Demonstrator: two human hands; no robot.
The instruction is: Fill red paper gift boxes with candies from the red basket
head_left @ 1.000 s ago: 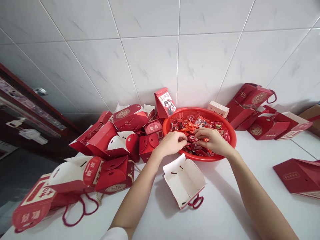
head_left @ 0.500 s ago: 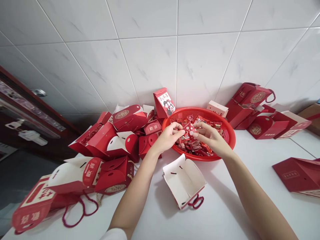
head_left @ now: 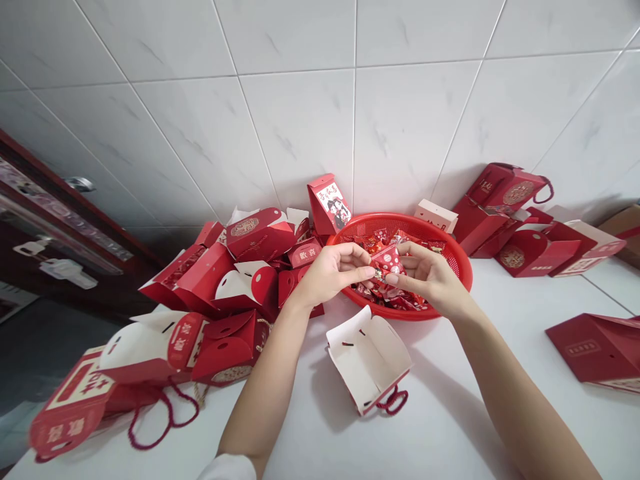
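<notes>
Over a red plastic basket (head_left: 463, 283) filled with wrapped candies (head_left: 400, 297), my two hands hold up red, white-dotted candy packets (head_left: 387, 259). My left hand (head_left: 337, 270) pinches them from the left, thumb and fingers together. From the right, my right hand (head_left: 425, 273) grips them with its thumb in front and fingers curled behind. How many packets are in each hand I cannot tell. Just below the basket stands an open gift box (head_left: 373, 360), its white inside showing, with a dark red cord handle (head_left: 395, 400) on its right side.
Several red gift boxes (head_left: 227, 347) crowd the left side, some open. More boxes (head_left: 535, 250) are stacked at the back right, and one box (head_left: 595, 347) lies at the right edge. A tiled wall (head_left: 300, 133) closes off the back; keys (head_left: 67, 272) hang at the left.
Both hands have moved slightly to the right and toward me, and the dotted packets between them have turned and lifted a little. The open gift box has stayed where it was.
</notes>
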